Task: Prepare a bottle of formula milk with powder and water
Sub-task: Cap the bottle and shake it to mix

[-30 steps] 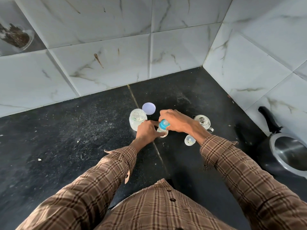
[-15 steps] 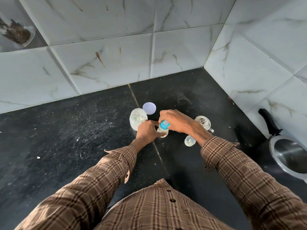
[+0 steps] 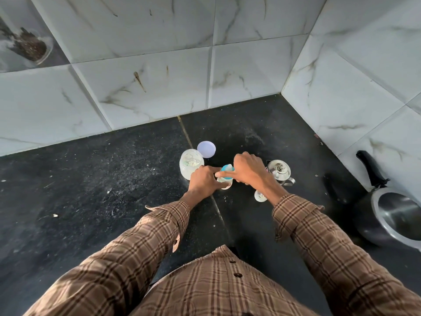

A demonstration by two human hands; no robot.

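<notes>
Most of the baby bottle (image 3: 224,182) is hidden: the left hand (image 3: 203,182) wraps its clear body and the right hand (image 3: 248,171) covers much of its blue collar, so only a sliver of blue and a bit of the pale base show between the 2 hands. The liquid level inside cannot be made out. The bottle stands on the black bench (image 3: 91,179), just right of the seam that runs from the back wall toward the person, well in from the front edge. The left hand grips the body from the left, fingers curled round it; the right hand's fingers are curled over the collar from above. The 2 hands sit close together, both on the bottle. Touching the left hand's far side is the open powder jar (image 3: 190,163), its lid (image 3: 206,149) lying just behind it. A small clear cap (image 3: 260,197) is half hidden under the right wrist, beside a steel pot (image 3: 279,172). A pan (image 3: 396,218) is cut off at the bench's right edge.
</notes>
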